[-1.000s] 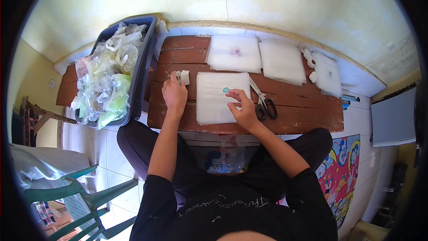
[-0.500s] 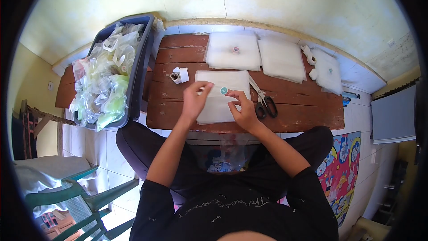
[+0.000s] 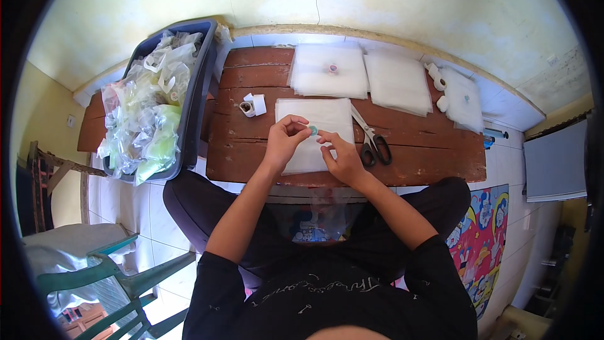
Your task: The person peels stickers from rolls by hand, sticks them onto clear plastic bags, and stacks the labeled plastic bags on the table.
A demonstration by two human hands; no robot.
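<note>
A small round teal sticker (image 3: 313,131) shows between my two hands, over a stack of clear plastic bags (image 3: 308,110) near the table's front edge. My left hand (image 3: 287,141) has thumb and fingertips pinched together at the sticker's left edge. Close by on the right, my right hand (image 3: 343,158) points its index finger at the sticker, thumb and index apart. Whether the sticker touches the top bag I cannot tell. Black-handled scissors (image 3: 371,138) lie just right of the stack, blades pointing away from me.
A roll of labels (image 3: 248,109) sits on the brown wooden table (image 3: 428,157), left of the bags. Further bag stacks (image 3: 396,82) line the back, near another white roll (image 3: 435,77). At left stands a dark tub (image 3: 204,82) heaped with filled plastic bags (image 3: 151,101).
My left hand has moved right and down, bringing its fingertips to the sticker. The sticker has shifted slightly left and down. My right hand has stayed nearly in place.
</note>
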